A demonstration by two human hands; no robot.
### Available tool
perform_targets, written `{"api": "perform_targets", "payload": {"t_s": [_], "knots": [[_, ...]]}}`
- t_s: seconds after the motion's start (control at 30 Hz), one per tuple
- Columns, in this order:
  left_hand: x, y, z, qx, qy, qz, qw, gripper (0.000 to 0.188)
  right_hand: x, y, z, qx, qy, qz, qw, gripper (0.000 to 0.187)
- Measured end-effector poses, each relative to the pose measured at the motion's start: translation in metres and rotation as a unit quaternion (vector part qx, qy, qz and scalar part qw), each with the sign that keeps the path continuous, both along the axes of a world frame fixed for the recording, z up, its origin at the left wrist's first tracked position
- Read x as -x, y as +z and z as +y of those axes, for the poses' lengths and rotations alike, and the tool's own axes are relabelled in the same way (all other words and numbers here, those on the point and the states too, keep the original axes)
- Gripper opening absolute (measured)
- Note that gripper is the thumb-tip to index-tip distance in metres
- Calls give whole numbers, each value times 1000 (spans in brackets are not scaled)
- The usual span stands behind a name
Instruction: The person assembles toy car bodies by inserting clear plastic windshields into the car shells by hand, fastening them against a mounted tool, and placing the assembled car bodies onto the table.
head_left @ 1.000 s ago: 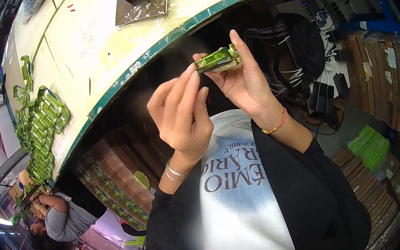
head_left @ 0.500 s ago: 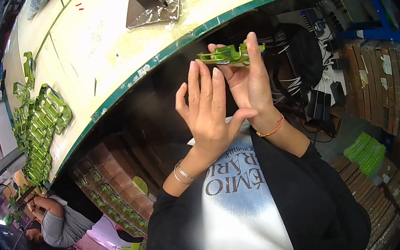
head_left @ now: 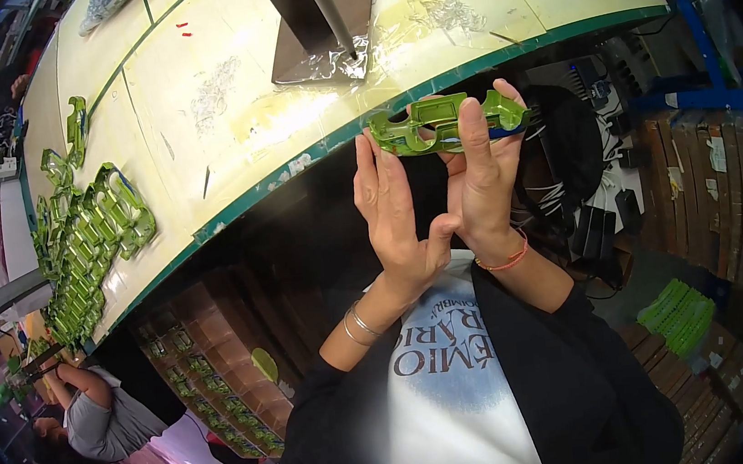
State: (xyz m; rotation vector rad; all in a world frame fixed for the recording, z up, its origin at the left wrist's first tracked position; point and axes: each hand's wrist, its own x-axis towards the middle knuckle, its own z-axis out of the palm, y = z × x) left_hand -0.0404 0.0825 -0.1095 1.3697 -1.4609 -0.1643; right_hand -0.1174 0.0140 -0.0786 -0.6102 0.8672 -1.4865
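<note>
While your right hand (head_left: 484,201) pinches the green part (head_left: 440,111) between thumb and fingers, your left hand (head_left: 404,233) has its fingers straight, thumb well apart, tips at the part's left end. The green part is in midair near the table (head_left: 165,104), where similar parts (head_left: 85,251) lie piled leftward.

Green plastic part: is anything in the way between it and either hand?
Nothing visible is: the right hand grips the green plastic part, and the left hand has its fingertips at the part's left end.
</note>
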Motion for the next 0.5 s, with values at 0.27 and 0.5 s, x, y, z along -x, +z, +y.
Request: {"api": "perform_targets", "payload": {"t_s": [0.27, 0.5], "knots": [[-7, -22, -38, 39, -27, 152, 987, 98, -23, 6, -38, 123, 11, -1, 992, 77], [-11, -19, -52, 72, -58, 188, 978, 115, -30, 16, -49, 155, 13, -2, 988, 80]]}}
